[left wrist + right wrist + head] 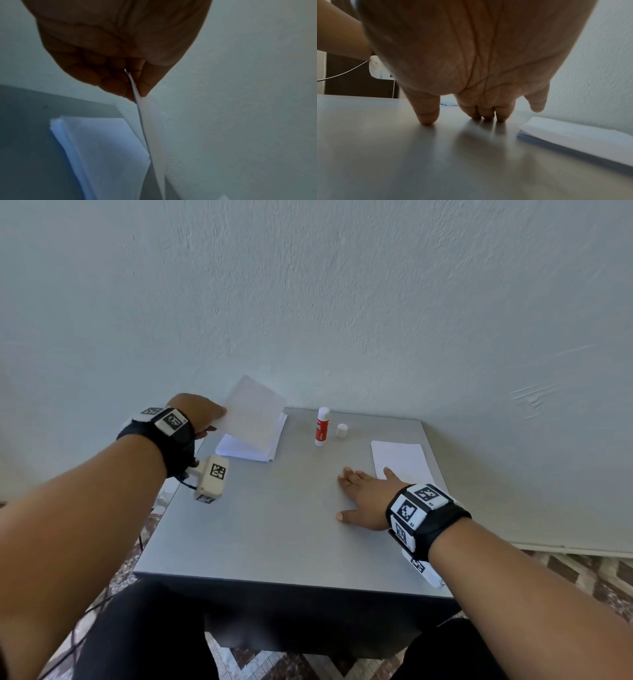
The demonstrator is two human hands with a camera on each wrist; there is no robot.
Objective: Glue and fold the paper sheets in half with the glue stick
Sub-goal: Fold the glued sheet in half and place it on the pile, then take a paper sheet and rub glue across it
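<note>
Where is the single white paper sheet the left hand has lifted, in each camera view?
Head: the lifted white paper sheet is upper left of centre, above the white paper stack.
Left wrist: edge-on at centre, pinched by the left hand.
Right wrist: not in it.
Shared landmark: the paper stack, just under the sheet.

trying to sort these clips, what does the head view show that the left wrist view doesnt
Only the head view shows the glue stick standing uncapped, its cap beside it, the folded sheets at the right, and the right hand flat on the table.

Only the left wrist view shows the grip closely: fingers and thumb pinching the sheet's edge.

Both show the left hand, the lifted sheet and the paper stack.
</note>
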